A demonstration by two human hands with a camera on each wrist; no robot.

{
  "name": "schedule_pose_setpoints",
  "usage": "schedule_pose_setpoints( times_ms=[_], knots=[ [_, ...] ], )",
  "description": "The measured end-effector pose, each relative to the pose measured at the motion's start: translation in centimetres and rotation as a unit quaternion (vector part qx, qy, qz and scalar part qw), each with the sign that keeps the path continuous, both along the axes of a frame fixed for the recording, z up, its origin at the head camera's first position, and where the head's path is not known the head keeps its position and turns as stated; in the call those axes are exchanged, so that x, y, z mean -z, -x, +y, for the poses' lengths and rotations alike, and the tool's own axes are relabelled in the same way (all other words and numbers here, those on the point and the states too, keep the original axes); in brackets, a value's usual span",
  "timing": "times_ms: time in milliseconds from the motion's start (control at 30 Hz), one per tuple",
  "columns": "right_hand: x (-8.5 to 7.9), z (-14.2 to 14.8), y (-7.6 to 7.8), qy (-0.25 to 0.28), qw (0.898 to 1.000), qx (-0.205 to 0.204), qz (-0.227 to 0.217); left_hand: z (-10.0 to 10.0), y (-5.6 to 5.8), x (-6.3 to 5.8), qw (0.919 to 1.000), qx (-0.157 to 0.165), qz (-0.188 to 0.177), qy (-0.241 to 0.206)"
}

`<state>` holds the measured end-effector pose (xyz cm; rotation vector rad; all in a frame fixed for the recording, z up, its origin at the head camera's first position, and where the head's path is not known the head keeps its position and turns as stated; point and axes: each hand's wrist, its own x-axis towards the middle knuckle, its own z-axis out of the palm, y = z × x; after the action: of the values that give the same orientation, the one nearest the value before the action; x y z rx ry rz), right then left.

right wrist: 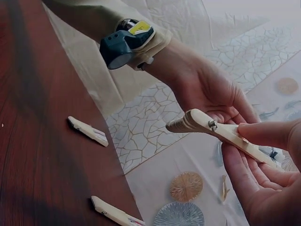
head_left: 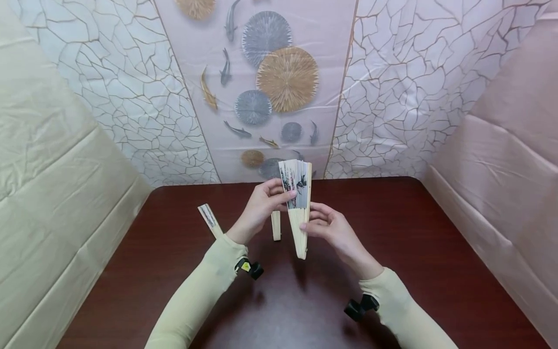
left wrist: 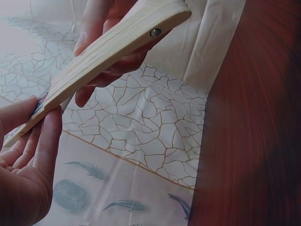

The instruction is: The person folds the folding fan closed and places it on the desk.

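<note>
A folding fan (head_left: 300,228), only slightly spread, is held up above the table between both hands. Its pale ribs taper down to a metal rivet, and a dark painted print covers the upper leaf. My left hand (head_left: 257,208) pinches the leaf, thumb in front and fingers behind. Lower down on the other side, my right hand (head_left: 333,232) grips the ribs with its thumb across the front. The right wrist view shows the right thumb and fingers (right wrist: 235,165) on either side of the ribs near the rivet end.
Two more folded fans lie on the dark red table (head_left: 414,242): one fan (head_left: 209,218) left of the left wrist, another fan (head_left: 276,225) partly hidden behind the left hand. Patterned cloth (head_left: 383,97) hangs at the back, with pale cloth walls on both sides.
</note>
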<state>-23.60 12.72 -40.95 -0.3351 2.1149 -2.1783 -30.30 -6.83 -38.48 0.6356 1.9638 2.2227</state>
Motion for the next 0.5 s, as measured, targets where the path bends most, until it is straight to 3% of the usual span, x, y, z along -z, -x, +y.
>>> schedule_pose_setpoints(
  times_ms=[267, 500],
  knots=[
    [-0.28, -0.18, 0.05, -0.025, 0.999, 0.015, 0.014, 0.09, 0.04, -0.04, 1.0000, 0.000, 0.003, 0.004],
    [0.03, -0.53, -0.38, -0.046, 0.996, 0.067, 0.035, 0.36, 0.04, 0.42, 1.0000, -0.003, -0.002, -0.003]
  ],
)
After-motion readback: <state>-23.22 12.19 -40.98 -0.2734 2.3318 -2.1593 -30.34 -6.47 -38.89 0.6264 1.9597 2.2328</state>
